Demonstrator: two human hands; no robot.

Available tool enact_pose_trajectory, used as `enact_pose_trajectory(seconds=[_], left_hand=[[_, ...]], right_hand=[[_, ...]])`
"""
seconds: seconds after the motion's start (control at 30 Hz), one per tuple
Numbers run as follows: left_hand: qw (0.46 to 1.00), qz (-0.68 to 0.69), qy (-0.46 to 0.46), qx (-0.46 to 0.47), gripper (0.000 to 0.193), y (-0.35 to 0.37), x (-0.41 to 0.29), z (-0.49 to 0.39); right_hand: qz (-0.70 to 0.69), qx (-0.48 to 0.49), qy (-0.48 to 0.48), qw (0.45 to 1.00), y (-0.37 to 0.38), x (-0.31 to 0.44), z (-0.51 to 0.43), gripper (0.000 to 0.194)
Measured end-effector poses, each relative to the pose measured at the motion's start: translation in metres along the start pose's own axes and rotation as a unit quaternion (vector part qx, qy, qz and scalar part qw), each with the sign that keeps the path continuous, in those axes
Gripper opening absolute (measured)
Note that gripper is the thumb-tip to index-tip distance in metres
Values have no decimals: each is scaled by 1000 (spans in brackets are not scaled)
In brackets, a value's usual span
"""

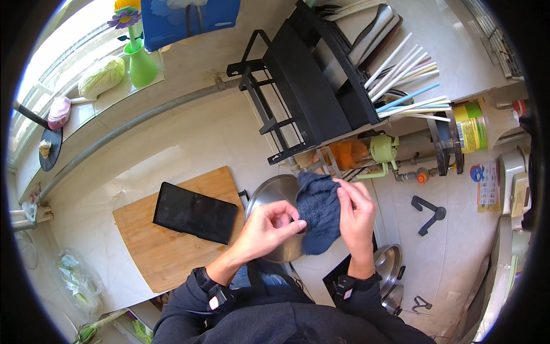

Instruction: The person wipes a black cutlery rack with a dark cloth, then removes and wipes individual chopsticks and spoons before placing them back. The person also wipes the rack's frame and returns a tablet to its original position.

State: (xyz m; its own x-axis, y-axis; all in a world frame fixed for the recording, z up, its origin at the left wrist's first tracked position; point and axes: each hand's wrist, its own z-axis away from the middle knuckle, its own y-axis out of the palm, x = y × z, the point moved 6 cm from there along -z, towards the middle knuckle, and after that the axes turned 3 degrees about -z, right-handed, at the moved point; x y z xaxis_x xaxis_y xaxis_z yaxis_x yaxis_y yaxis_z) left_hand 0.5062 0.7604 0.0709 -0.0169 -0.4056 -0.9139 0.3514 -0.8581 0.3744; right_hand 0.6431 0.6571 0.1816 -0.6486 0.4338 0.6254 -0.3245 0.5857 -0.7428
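A dark blue cloth (319, 215) hangs between my two hands, crumpled and partly spread. My left hand (275, 223) pinches its left edge between thumb and fingertips. On the other side my right hand (356, 210) grips the upper right edge. Beneath the cloth is a round stainless steel lid or pan (268, 189), partly hidden by the cloth and my left hand. Left of my hands, a black tablet (195, 213) lies on a wooden cutting board (172, 258), its screen dark.
A black metal rack (300, 86) with chopsticks (399, 71) stands behind my hands. Near it are an orange bottle with a green pump top (382, 150) and a large labelled bottle (470, 124). A cabbage (102, 77) and green vase (139, 64) sit on the window ledge. Steel pans (386, 262) are at right.
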Motion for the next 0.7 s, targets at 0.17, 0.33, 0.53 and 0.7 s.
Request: enact_pose_trajectory(seconds=[0.17, 0.33, 0.53, 0.7], left_hand=[[980, 160, 115, -41, 11, 1, -8, -9], [831, 552, -71, 9, 19, 15, 6, -8], [981, 29, 93, 168, 14, 28, -15, -12], [943, 134, 294, 76, 28, 22, -42, -10]], right_hand=[[-196, 30, 106, 974, -4, -31, -1, 21], [-206, -56, 62, 975, -16, -22, -2, 20], [-363, 59, 139, 920, -1, -15, 0, 21], [-273, 115, 142, 944, 5, -17, -6, 15]])
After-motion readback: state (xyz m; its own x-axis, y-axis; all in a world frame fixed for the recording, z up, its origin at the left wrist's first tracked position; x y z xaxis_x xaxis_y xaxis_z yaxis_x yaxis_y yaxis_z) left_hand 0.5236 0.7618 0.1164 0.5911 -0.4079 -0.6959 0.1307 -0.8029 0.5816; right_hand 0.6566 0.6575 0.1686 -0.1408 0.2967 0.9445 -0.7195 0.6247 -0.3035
